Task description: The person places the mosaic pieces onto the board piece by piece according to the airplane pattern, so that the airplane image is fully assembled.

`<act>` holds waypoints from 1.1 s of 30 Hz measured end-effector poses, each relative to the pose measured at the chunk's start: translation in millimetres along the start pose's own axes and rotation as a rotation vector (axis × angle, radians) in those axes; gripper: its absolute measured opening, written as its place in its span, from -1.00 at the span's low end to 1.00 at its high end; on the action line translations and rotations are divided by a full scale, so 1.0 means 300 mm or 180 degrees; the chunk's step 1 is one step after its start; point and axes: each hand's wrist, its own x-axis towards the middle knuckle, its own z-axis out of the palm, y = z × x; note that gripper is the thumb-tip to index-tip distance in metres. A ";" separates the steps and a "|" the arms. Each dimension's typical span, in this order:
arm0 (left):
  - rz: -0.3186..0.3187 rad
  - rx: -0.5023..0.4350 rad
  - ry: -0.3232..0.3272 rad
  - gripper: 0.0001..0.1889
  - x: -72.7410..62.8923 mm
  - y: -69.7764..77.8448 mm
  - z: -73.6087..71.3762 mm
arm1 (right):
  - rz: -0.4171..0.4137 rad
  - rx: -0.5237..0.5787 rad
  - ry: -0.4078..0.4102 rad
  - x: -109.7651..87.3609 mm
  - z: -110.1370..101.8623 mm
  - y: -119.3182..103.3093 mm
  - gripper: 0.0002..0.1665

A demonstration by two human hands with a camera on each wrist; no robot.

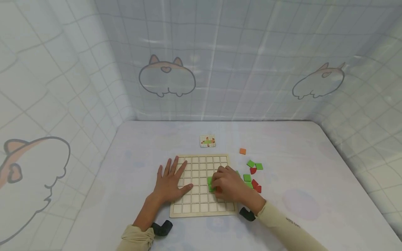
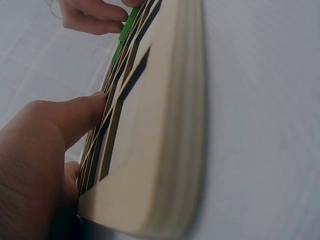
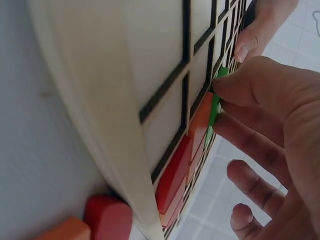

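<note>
A wooden grid board (image 1: 204, 214) lies flat on the table. With fingers spread, my left hand (image 1: 168, 184) rests on its left side, the thumb reaching onto the squares. Over the right half of the grid, my right hand (image 1: 230, 184) pinches a green square tile (image 3: 215, 107) between thumb and fingertip, low above the squares. Beside it, an orange tile (image 3: 201, 117) and a red tile (image 3: 174, 170) sit in the grid. Green tiles (image 1: 209, 180) show just left of the right fingers; the hand hides other squares there.
A small pattern card (image 1: 207, 141) lies beyond the board. To the right are loose pieces: an orange tile (image 1: 243, 151), several green tiles (image 1: 259, 166) and red pieces (image 1: 253, 170). Black curved pieces (image 1: 162, 228) show by both wrists. A patterned curtain (image 1: 232, 62) surrounds the table.
</note>
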 end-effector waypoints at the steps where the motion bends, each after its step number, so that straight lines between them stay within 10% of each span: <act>1: -0.0004 -0.0001 -0.0003 -0.03 0.000 -0.001 0.001 | -0.0011 0.0008 -0.0022 0.001 0.000 0.001 -0.91; 16: 0.0116 -0.0097 0.0205 -0.06 -0.004 -0.004 0.009 | 0.0008 0.0181 -0.0273 0.002 -0.004 0.005 -0.92; 33: 0.0044 0.0023 0.0053 -0.05 0.002 0.000 -0.002 | 0.0026 0.0464 0.0177 -0.059 0.003 0.041 -0.87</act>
